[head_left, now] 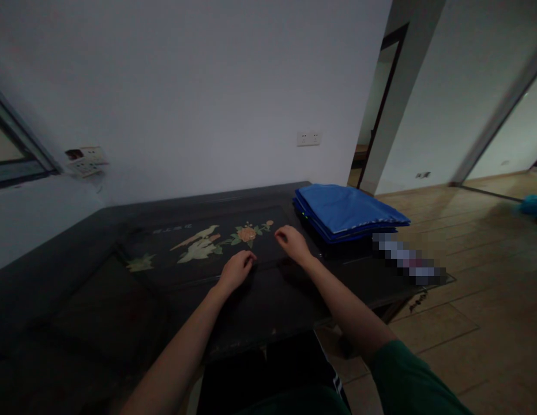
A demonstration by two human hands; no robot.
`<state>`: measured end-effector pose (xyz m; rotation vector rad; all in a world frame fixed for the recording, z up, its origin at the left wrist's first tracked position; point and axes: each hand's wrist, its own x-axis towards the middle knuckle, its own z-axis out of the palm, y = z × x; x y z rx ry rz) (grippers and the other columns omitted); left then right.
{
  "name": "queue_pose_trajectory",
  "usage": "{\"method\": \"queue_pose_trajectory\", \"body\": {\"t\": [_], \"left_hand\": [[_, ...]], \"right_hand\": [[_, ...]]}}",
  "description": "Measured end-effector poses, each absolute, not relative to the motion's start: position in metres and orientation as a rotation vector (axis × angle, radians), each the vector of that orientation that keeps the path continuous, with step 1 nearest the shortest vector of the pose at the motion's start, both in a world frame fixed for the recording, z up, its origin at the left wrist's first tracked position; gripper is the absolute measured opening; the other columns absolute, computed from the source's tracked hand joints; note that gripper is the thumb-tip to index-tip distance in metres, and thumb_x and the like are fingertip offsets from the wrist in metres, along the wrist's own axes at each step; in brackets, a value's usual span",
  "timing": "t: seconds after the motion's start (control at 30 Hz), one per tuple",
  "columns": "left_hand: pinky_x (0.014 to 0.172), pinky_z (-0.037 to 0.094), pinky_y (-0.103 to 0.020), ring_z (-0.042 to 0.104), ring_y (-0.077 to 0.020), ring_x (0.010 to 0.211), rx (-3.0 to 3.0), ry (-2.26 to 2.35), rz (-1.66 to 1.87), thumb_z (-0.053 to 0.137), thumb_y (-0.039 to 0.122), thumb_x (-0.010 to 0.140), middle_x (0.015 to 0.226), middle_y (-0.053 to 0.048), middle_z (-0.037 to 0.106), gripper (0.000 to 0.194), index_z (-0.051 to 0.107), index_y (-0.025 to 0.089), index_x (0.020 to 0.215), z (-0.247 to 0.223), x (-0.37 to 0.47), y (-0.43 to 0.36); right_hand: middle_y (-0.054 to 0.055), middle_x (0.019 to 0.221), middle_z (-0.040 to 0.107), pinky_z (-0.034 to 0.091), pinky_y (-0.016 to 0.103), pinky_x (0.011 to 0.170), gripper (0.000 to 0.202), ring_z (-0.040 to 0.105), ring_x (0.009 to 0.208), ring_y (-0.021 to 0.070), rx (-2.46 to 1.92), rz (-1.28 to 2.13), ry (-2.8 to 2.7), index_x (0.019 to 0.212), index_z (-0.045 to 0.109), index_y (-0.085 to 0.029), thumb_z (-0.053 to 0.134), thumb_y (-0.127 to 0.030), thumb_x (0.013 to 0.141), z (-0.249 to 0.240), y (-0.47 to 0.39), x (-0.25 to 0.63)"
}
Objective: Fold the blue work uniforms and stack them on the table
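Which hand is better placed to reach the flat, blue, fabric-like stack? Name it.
Right, probably: the right hand is nearer the flat, blue, fabric-like stack; the left hand is farther away.

A dark table (268,311) with bird-and-flower picture (219,243), a blue fabric stack (348,208) and a pixelated item (406,259) atop.

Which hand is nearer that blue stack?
The right hand, just left of the blue stack; the left hand is farther left over the dark table.
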<state>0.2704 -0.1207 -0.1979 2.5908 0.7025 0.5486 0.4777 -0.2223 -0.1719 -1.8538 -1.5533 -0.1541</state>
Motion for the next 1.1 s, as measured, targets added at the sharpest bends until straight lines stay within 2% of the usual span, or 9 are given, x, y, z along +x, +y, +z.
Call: {"method": "queue_pose_trajectory", "body": {"t": [0.1, 0.2, 0.27, 0.33, 0.5, 0.63, 0.8, 0.9, 1.1], "left_hand": [[0.077, 0.045, -0.028, 0.061, -0.0188, 0.090, 2.586, 0.701, 0.523, 0.044, 0.017, 0.088, 0.096, -0.004, 0.066, 0.021, 0.064, 0.021, 0.094, -0.198, 0.271, -0.122], [0.075, 0.044, -0.027, 0.061, -0.0185, 0.089, 2.578, 0.727, 0.501, 0.044, 0.016, 0.088, 0.096, -0.003, 0.067, 0.021, 0.064, 0.021, 0.094, -0.198, 0.272, -0.123], [0.074, 0.044, -0.027, 0.061, -0.0183, 0.089, 2.574, 0.754, 0.496, 0.045, 0.017, 0.088, 0.097, -0.003, 0.067, 0.021, 0.065, 0.022, 0.094, -0.197, 0.272, -0.125], [0.074, 0.044, -0.026, 0.061, -0.0182, 0.089, 2.571, 0.767, 0.497, 0.045, 0.017, 0.088, 0.097, -0.003, 0.067, 0.022, 0.065, 0.022, 0.094, -0.196, 0.272, -0.126], [0.075, 0.045, -0.025, 0.062, -0.0178, 0.090, 2.566, 0.754, 0.513, 0.045, 0.015, 0.087, 0.098, -0.004, 0.067, 0.022, 0.066, 0.021, 0.093, -0.193, 0.272, -0.128], [0.077, 0.045, -0.025, 0.062, -0.0176, 0.093, 2.571, 0.761, 0.499, 0.044, 0.016, 0.088, 0.100, -0.003, 0.068, 0.023, 0.066, 0.022, 0.094, -0.192, 0.272, -0.129], [0.078, 0.045, -0.026, 0.062, -0.0185, 0.094, 2.577, 0.776, 0.485, 0.044, 0.018, 0.088, 0.100, -0.003, 0.068, 0.023, 0.066, 0.022, 0.094, -0.192, 0.272, -0.130], [0.077, 0.045, -0.026, 0.062, -0.0188, 0.094, 2.581, 0.765, 0.484, 0.044, 0.019, 0.088, 0.100, -0.003, 0.068, 0.024, 0.066, 0.023, 0.094, -0.193, 0.272, -0.129], [0.077, 0.045, -0.026, 0.062, -0.0185, 0.093, 2.585, 0.772, 0.459, 0.043, 0.018, 0.087, 0.100, -0.003, 0.068, 0.024, 0.066, 0.023, 0.095, -0.191, 0.272, -0.131]], "right_hand": [[0.013, 0.115, 0.061, 0.036, 0.048, 0.098, 0.026, 0.052, 0.112, 0.0283, -2.143, -0.502, -1.236, 0.109, 0.062, -0.021, 0.053, -0.017, 0.084, -0.156, -0.245, 0.522], [0.019, 0.145, 0.038, 0.024, 0.067, 0.099, 0.061, 0.028, 0.135, 0.0416, -2.505, -0.536, -1.054, 0.137, 0.044, -0.023, 0.065, -0.036, 0.081, -0.159, -0.267, 0.558], [0.022, 0.153, 0.021, 0.023, 0.071, 0.098, 0.083, 0.018, 0.138, 0.0475, -2.712, -0.376, -1.062, 0.146, 0.031, -0.025, 0.068, -0.050, 0.076, -0.167, -0.275, 0.575], [0.023, 0.155, 0.015, 0.023, 0.069, 0.099, 0.092, 0.018, 0.138, 0.0491, -2.830, -0.242, -1.120, 0.149, 0.024, -0.027, 0.067, -0.058, 0.074, -0.174, -0.279, 0.588], [0.020, 0.154, 0.023, 0.035, 0.060, 0.098, 0.080, 0.029, 0.136, 0.0432, -2.921, -0.215, -1.213, 0.150, 0.018, -0.033, 0.062, -0.041, 0.084, -0.175, -0.278, 0.610], [0.021, 0.150, 0.030, 0.040, 0.059, 0.094, 0.080, 0.036, 0.132, 0.0413, -2.975, -0.256, -1.289, 0.151, 0.015, -0.032, 0.059, -0.030, 0.085, -0.177, -0.275, 0.613], [0.025, 0.143, 0.039, 0.039, 0.065, 0.089, 0.058, 0.042, 0.127, 0.0411, -3.028, -0.513, -1.313, 0.150, 0.023, -0.029, 0.031, -0.014, 0.094, -0.192, -0.265, 0.610], [0.025, 0.141, 0.042, 0.040, 0.066, 0.087, 0.058, 0.044, 0.125, 0.0412, -3.032, -0.603, -1.362, 0.149, 0.025, -0.028, 0.022, -0.011, 0.094, -0.196, -0.261, 0.614], [0.026, 0.137, 0.047, 0.042, 0.064, 0.084, 0.058, 0.049, 0.121, 0.0397, -3.032, -0.618, -1.392, 0.148, 0.030, -0.029, 0.022, -0.010, 0.094, -0.194, -0.255, 0.621]]}}
